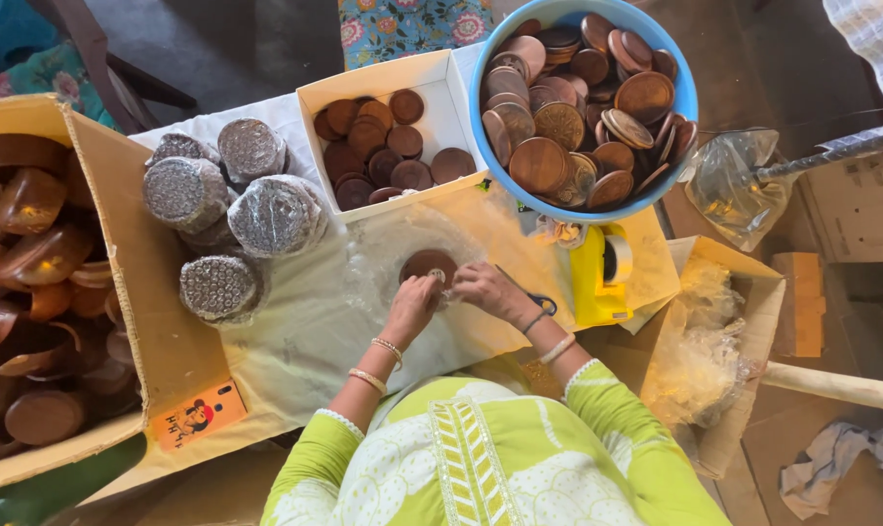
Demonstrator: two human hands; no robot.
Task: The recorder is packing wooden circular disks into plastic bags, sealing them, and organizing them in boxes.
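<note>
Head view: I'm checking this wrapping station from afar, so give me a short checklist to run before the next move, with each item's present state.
1. Both hands on the work: ok. Left hand and right hand meet at the brown wooden disc.
2. Disc lying on the clear wrap sheet: ok.
3. Grip closed firmly: cannot tell, the fingers hide it.
4. Tape dispenser close by: ok, yellow, beside the right wrist.
5. Supply of discs: ok, the blue tub and white box both hold plenty.
6. Wrapped stacks kept apart from the work: ok.
</note>
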